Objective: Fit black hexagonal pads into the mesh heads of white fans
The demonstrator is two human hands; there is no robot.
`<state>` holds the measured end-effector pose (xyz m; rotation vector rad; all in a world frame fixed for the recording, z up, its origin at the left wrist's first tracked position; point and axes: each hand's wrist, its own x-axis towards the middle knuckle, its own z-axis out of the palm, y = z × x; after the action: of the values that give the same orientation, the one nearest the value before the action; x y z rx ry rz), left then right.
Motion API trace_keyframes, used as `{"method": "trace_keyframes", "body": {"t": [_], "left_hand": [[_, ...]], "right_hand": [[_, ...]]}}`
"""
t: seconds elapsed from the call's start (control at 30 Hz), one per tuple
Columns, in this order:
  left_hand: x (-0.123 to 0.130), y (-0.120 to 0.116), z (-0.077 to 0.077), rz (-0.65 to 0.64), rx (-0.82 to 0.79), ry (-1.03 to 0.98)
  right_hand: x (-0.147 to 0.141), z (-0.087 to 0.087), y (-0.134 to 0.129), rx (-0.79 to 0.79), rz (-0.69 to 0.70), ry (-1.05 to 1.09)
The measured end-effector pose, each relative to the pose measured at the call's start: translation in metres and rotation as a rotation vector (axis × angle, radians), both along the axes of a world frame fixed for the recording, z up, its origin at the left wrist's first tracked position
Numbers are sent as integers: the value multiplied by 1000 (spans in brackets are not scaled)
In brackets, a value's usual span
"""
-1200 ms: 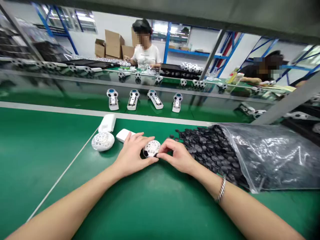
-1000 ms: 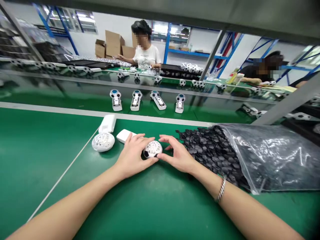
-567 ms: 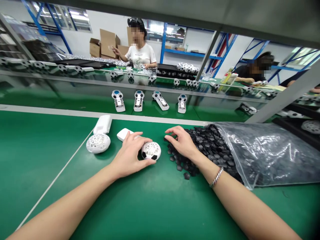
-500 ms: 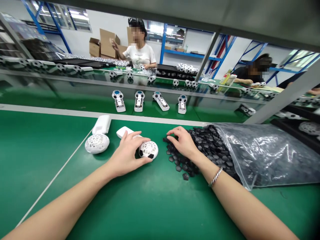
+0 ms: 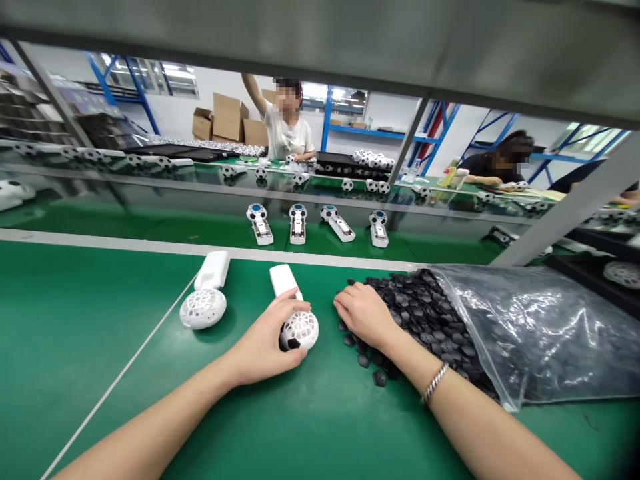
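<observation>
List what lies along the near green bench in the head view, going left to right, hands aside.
Unheld white latticed shell, black-and-white latticed shell in the left hand, pile of black pieces, clear plastic bag.

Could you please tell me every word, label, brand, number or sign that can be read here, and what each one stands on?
No text can be read in this view.
White shirt in the background: a print, too small and blurred to read.
Yellow bottle: too small to tell whether it has lettering.
White round shell in the left hand: no lettering shows.
Clear plastic bag: no lettering shows.
</observation>
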<state>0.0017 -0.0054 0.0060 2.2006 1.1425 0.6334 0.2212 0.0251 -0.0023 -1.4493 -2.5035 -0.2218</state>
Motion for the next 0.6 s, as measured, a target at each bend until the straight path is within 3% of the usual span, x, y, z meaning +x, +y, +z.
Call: {"method": "trace_keyframes", "body": {"t": [0.33, 0.53, 0.6], "left_hand": [[1, -2, -5, -56, 22, -61], [1, -3, 1, -43, -41, -46], [1, -2, 1, -53, -32, -53]], "right_hand": [[1, 3, -6, -107, 104, 65], [-9, 17, -20, -417, 182, 691], [-14, 21, -26, -495, 219, 795]]}}
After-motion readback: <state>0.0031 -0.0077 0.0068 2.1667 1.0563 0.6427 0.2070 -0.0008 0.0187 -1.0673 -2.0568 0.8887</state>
